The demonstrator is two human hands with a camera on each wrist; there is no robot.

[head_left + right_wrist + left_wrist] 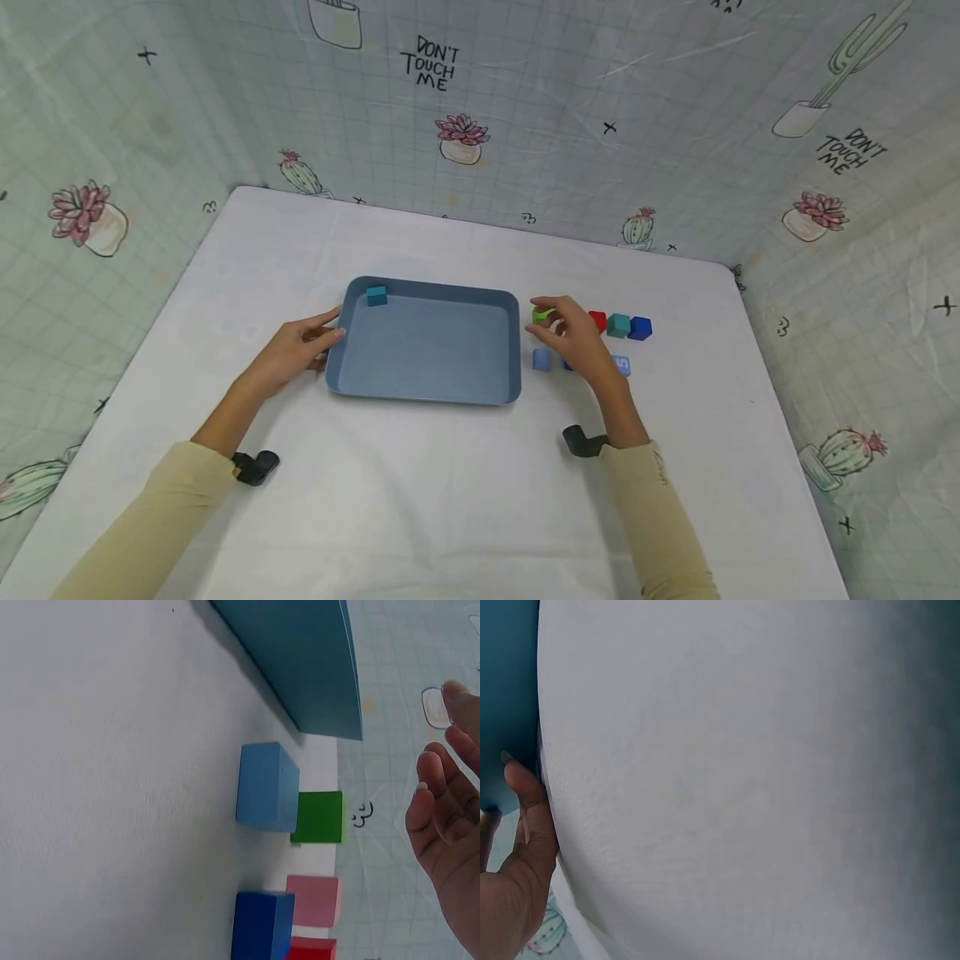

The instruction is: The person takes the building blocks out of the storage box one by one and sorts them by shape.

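A: Hands first. Left hand (300,346) lies on the table (420,508) with straight fingers against the left wall of the blue tray (427,392); nothing is held, fingers apart and relaxed. The left wrist view agrees: a fingertip touches the tray's dark outer side.

B: And the right?

A: Right hand (573,333) hovers over the block cluster just right of the tray, thumb and fingers curved around the green block (542,316). From the head view they look close to it; the right wrist view shows the fingers (439,802) apart, with air between them and the block. I log the grip as not closed on anything.

B: Where does the green block sit?

A: On the table, near the tray's right wall. A light blue block (542,359) is just in front of it; a red block (597,320), a teal block (618,325) and a dark blue block (640,327) run in a row to its right. One more teal block (377,295) lies in the tray's far left corner.

B: Advice for the pinch?

A: My judgement: take the green block by two opposite faces, coming from above, so the fingers clear the light blue neighbour. Lift straight before moving sideways over the tray wall. Keep the left hand braced on the tray so it cannot slide.
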